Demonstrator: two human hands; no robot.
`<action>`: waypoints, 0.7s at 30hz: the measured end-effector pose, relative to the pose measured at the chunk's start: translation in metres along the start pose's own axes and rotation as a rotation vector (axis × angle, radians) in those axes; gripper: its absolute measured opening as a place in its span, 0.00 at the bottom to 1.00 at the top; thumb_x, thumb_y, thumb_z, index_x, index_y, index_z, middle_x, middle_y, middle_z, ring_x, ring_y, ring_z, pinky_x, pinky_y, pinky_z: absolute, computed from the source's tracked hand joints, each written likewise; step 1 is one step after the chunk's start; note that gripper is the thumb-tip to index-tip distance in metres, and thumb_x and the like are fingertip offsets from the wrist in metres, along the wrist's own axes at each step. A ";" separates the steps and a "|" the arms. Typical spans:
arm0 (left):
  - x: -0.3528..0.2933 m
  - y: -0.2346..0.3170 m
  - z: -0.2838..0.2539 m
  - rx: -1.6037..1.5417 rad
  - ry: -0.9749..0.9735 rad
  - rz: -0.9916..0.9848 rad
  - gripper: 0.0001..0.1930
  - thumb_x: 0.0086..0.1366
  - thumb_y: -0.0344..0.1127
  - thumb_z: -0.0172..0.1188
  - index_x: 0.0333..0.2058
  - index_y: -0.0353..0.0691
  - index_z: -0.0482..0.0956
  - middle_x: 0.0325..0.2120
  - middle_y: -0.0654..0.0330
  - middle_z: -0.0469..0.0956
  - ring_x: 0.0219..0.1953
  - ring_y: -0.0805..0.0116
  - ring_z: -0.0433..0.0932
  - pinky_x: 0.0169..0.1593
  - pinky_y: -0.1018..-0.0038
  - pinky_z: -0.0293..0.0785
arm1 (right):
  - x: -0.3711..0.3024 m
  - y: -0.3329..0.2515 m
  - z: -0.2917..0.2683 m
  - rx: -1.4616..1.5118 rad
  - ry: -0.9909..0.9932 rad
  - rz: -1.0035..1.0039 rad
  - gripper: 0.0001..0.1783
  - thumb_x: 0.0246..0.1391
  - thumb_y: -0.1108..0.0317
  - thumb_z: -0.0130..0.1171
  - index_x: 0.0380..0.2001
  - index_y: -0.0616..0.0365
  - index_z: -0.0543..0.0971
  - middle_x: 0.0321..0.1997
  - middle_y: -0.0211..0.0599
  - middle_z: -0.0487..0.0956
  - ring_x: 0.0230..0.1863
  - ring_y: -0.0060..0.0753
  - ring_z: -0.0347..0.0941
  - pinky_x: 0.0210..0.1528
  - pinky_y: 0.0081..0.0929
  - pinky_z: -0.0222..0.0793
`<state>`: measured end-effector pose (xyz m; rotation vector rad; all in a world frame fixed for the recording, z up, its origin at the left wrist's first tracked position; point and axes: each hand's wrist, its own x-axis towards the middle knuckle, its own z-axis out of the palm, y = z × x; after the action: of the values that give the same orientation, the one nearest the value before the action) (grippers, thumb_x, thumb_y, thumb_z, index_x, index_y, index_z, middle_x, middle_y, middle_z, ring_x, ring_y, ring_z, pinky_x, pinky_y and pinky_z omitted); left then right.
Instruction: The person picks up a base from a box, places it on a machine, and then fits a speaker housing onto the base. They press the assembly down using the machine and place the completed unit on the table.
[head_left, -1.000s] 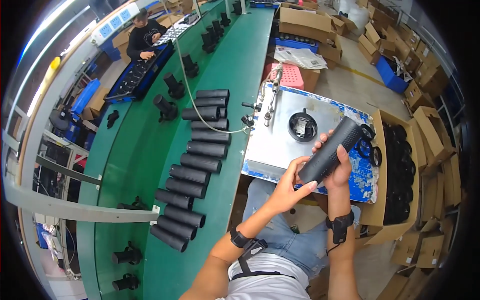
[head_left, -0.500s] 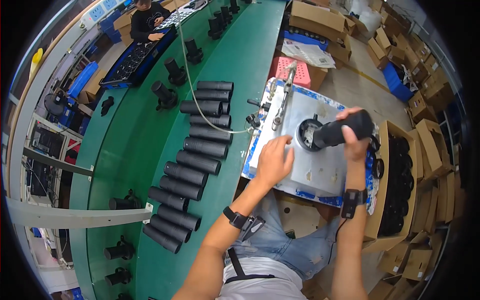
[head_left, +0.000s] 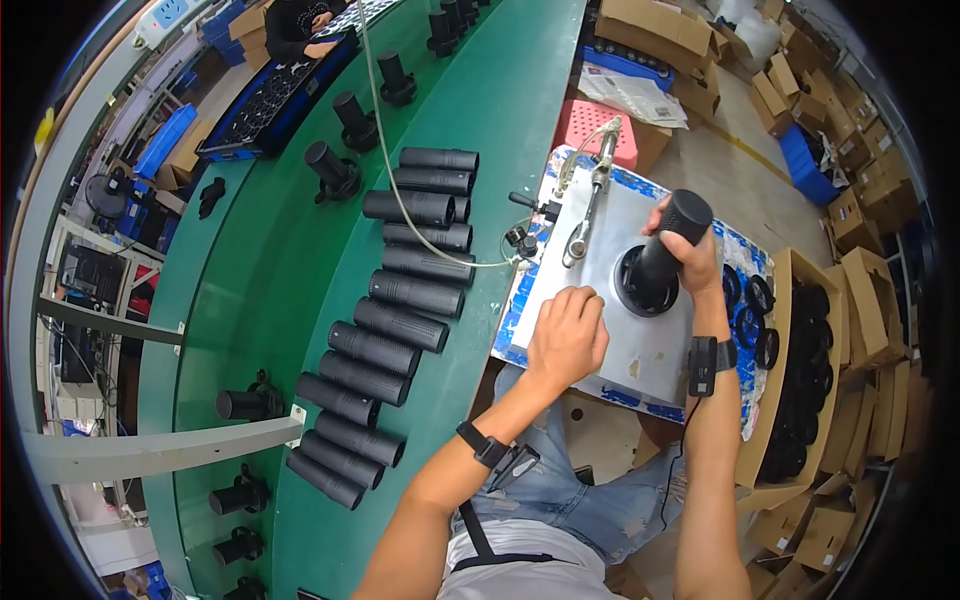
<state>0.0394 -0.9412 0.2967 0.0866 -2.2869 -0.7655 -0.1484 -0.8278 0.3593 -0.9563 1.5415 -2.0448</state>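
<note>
My right hand [head_left: 698,262] is wrapped round a ribbed black plastic tube [head_left: 688,212]. The tube leans slightly to the right, its lower end at a round, black flanged piece [head_left: 640,283] set on a grey metal block [head_left: 640,360]. Whether the two parts are joined cannot be made out. Near the left edge of the block rests my left hand [head_left: 568,338], its fingers curled in and nothing visible in them. Beside it on the block lies a metal rod-shaped clamp [head_left: 597,190] with fittings. Black rings [head_left: 749,325] lie right of the block.
Several black tubes [head_left: 385,350] lie in a row on the green bench [head_left: 490,230] to my left. Flanged black tubes [head_left: 332,172] stand on the green belt beyond. A thin hose [head_left: 392,185] crosses over. A cardboard box [head_left: 752,440] of rings stands right; a co-worker [head_left: 290,30] sits far left.
My right hand has swung the tube from nearly lying flat to almost upright over the block. The fingers of my left hand have curled in. The whole view has shifted slightly.
</note>
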 end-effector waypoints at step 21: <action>0.002 0.002 0.003 0.040 -0.004 -0.031 0.10 0.47 0.27 0.59 0.32 0.37 0.75 0.36 0.59 0.74 0.41 0.60 0.73 0.42 0.67 0.66 | -0.034 0.018 0.002 -0.223 0.074 -0.060 0.28 0.35 0.67 0.70 0.42 0.64 0.72 0.35 0.39 0.77 0.39 0.30 0.75 0.48 0.30 0.70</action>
<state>0.0363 -0.9381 0.2974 0.1388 -2.3103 -0.7362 -0.1253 -0.8124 0.3330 -1.0278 1.8316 -1.9990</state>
